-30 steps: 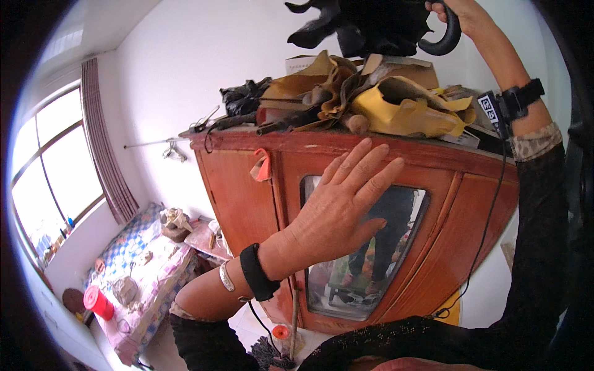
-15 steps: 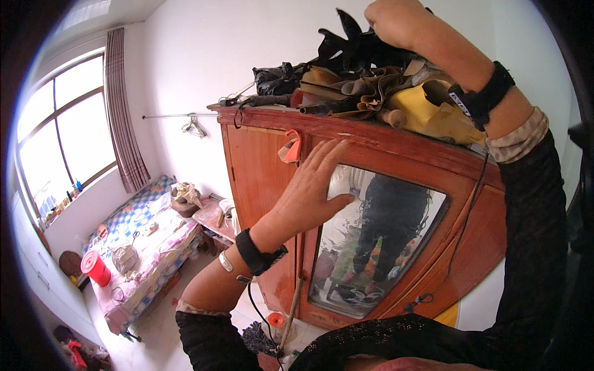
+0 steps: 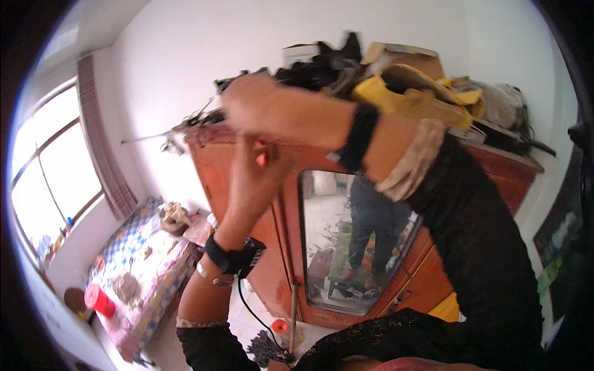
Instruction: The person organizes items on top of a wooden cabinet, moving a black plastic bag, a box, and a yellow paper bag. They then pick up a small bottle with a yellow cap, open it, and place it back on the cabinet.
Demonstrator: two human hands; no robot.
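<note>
Reddish-brown wood makes up the wardrobe in front of the person, whose two hands meet in view near its upper left corner. The right hand reaches across to the left, blurred, its forearm crossing in front of the wardrobe's top edge; its fingers are too smeared to make out, so whether they are apart, together or clamped on something cannot be told. Just below it, the left hand points upward, its fingertips hidden behind the right one, so its grip cannot be told either. A small red piece shows in the gap beside the left thumb, against the wardrobe front; whether the hand touches it is unclear. Black, crumpled material lies on the wardrobe top, beyond the right forearm, and to its right sit a yellow, open-mouthed piece and brown cardboard. Both wrists wear black bands, and a dark cable trails down from the left one. Below the forearms, a mirror set in the wardrobe front reflects dark-trousered legs. At the far left, a bed with patterned covers carries a red container.
</note>
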